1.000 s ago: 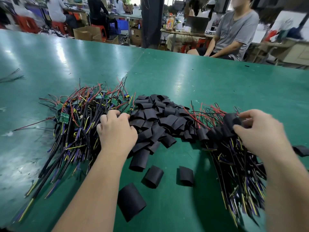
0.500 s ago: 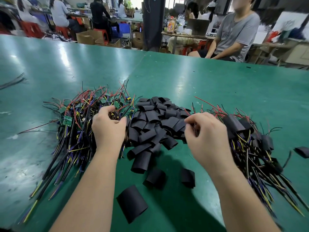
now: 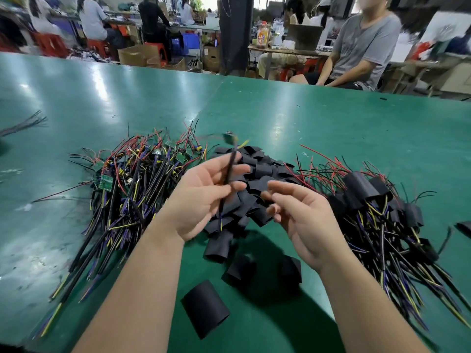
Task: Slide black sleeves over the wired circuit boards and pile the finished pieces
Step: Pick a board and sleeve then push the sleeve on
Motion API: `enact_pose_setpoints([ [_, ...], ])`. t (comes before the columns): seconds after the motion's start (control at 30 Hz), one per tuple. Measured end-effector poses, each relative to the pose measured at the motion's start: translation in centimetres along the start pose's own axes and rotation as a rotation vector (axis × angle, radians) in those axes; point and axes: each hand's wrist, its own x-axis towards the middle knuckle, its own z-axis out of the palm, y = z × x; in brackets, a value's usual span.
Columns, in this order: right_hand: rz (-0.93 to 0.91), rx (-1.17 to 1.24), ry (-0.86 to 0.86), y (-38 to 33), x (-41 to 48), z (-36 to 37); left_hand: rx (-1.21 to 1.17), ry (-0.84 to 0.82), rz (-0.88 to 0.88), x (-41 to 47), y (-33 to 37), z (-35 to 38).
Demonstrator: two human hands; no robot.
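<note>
My left hand is raised over the table and pinches the black cable of a wired circuit board; its small green board end is blurred at the top. My right hand hovers just right of it with loosely curled fingers, and nothing plainly shows between them. Below lies a heap of black sleeves. A tangle of bare wired boards is on the left. The sleeved pieces are piled on the right.
Three loose sleeves lie near me on the green table, the closest one between my forearms. Another sleeve is at the right edge. Stray wires lie far left. A seated person is beyond the far edge.
My left hand lifted out of the left tangle with one wired board and turned palm up. My right hand came off the sleeve heap and rose beside it.
</note>
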Motion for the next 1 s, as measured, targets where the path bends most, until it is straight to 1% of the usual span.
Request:
enact_pose_setpoints([
  [0.03,0.056,0.159,-0.016,-0.4,0.1,0.0,0.033,-0.065,-0.019,-0.2,0.0,0.0],
  [0.1,0.114,0.355,-0.034,-1.1,0.3,-0.4,0.069,-0.161,-0.060,-0.4,-0.1,0.1],
  [0.17,0.105,0.473,-0.027,-1.5,0.5,-0.9,0.112,-0.209,-0.082,-0.4,-0.2,0.1],
  [0.23,0.077,0.536,0.001,-1.7,0.7,-1.2,0.173,-0.231,-0.085,-0.5,-0.2,0.0],
  [0.33,0.023,0.500,0.009,-1.6,0.8,-1.4,0.269,-0.213,-0.026,-0.6,-0.2,0.1],
  [0.5,-0.009,0.352,-0.024,-0.9,0.5,-0.9,0.519,0.012,0.274,-0.2,-1.2,1.1],
  [0.6,-0.034,0.307,-0.020,-0.9,0.3,-0.7,0.615,0.067,0.435,-0.2,-1.9,1.4],
  [0.67,-0.053,0.250,0.003,-0.9,0.2,-0.7,0.711,0.077,0.507,-0.2,-2.0,1.4],
  [0.7,-0.062,0.224,0.014,-0.8,0.1,-0.8,0.737,0.072,0.500,-0.2,-2.1,1.4],
  [0.8,-0.097,0.187,0.006,-0.8,0.0,-0.9,0.722,0.040,0.359,-0.2,-1.9,1.5],
  [0.9,-0.122,0.186,-0.054,-0.8,-0.2,-0.9,0.646,-0.025,0.234,-0.2,-1.6,1.4],
  [1.0,-0.084,0.145,-0.157,-1.2,-0.4,-1.1,0.536,-0.104,0.095,-0.2,-1.1,1.0],
])
